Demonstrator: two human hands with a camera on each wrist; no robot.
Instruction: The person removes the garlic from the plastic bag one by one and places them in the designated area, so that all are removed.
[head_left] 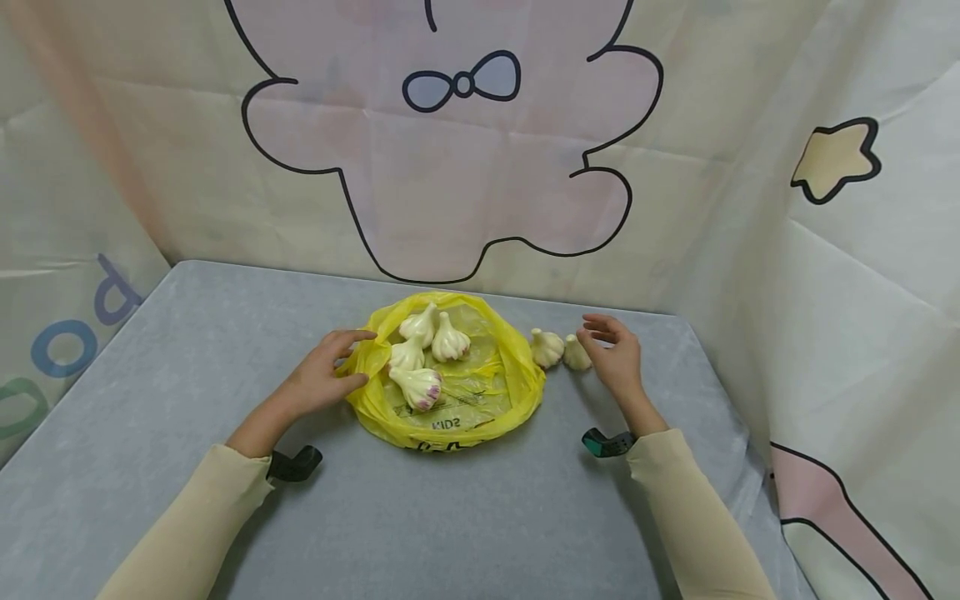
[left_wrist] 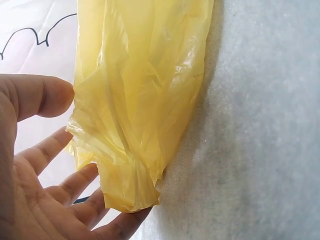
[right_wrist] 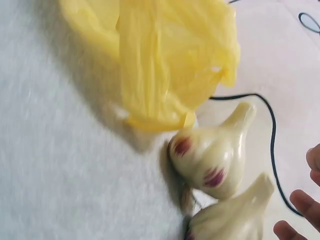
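A yellow plastic bag (head_left: 525, 379) lies on the table with its mouth spread wide, and several garlic bulbs (head_left: 450, 340) rest inside it. My left hand (head_left: 321, 371) is at the bag's left side, thumb and fingers spread apart. In the left wrist view, the thumb meets the edge of the yellow plastic (left_wrist: 135, 100) while the fingers lie behind and under it. Two more bulbs sit outside, right of the bag: one garlic bulb (right_wrist: 212, 155) close to its rim, another garlic bulb (right_wrist: 232, 217) beside it. Over the outer bulb hovers my right hand (head_left: 617, 358), fingers loosely bent and holding nothing.
Grey cloth covers the table (head_left: 450, 525). Behind it hangs a pale printed curtain (head_left: 697, 208), which also runs down both sides. A dark wrist device (head_left: 295, 464) is worn at the left wrist, and another wrist device (head_left: 606, 443) at the right.
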